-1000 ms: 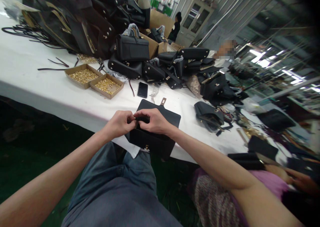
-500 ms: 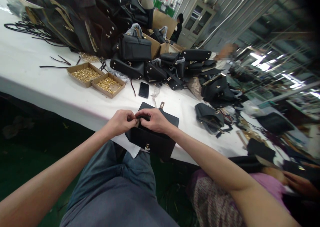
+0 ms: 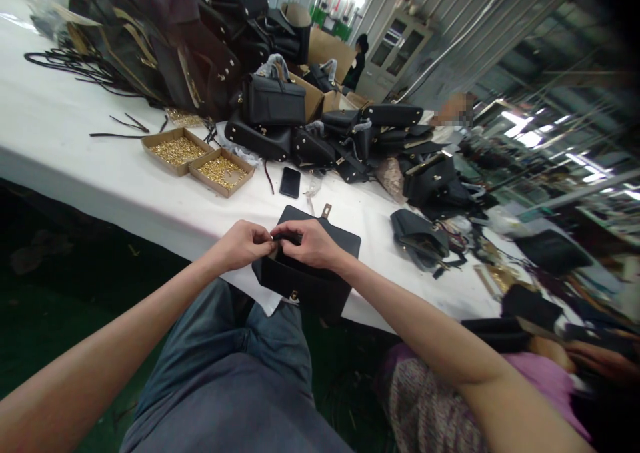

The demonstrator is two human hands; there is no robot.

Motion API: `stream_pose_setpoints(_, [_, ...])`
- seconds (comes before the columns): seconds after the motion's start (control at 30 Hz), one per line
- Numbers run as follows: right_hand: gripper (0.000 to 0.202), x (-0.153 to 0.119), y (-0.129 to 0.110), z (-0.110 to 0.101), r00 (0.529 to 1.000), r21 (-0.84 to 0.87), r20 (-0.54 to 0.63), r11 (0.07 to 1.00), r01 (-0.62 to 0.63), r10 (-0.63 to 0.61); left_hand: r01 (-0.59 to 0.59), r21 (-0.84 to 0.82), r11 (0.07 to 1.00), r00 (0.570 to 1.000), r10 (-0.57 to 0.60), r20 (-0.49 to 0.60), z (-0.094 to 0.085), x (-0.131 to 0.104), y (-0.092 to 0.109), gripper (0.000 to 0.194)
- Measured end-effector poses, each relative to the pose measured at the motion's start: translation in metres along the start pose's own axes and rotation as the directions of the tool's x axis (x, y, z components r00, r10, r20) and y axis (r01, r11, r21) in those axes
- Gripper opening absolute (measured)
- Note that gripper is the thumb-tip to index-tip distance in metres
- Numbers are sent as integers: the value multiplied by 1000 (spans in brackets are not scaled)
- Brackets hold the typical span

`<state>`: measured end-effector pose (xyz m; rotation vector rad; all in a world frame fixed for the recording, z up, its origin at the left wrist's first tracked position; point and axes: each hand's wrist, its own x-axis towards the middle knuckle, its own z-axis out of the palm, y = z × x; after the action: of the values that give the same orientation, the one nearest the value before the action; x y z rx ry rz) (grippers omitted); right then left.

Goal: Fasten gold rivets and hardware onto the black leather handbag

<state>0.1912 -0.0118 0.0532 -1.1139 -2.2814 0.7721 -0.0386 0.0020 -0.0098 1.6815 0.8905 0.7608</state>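
A black handbag (image 3: 305, 285) sits at the table's front edge, over my lap. Its flap (image 3: 347, 238) is folded back, with a gold-fitted tab (image 3: 327, 210) at the far side. A small gold clasp (image 3: 294, 296) shows on the front panel. My left hand (image 3: 244, 244) pinches the bag at its upper left corner, fingers closed. Right beside it, my right hand (image 3: 314, 242) reaches over the opening, its thumb and fingertips closed on the same corner. Whether a small part lies between the fingertips is hidden.
Two cardboard trays of gold hardware, a left tray (image 3: 181, 152) and a right tray (image 3: 223, 173), stand beyond my left hand. A phone (image 3: 290, 182) lies ahead. Black bags (image 3: 277, 100) are piled behind, with another bag (image 3: 419, 234) to the right. A co-worker's pink sleeve (image 3: 543, 380) is close on my right.
The surroundings have shifted slightly to the right in view. Both hands stay at the bag's left corner, with only small finger movement.
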Motion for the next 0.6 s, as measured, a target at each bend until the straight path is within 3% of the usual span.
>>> stream_pose_setpoints(0.27, [39, -4, -10, -2, 999, 52, 8, 998, -37, 37, -63, 114, 991, 995, 71, -67, 5, -2, 11, 23])
stream_pose_setpoints(0.6, [42, -7, -12, 8, 997, 20, -24, 997, -76, 77, -21, 179, 984, 988, 47, -146, 15, -6, 7, 13])
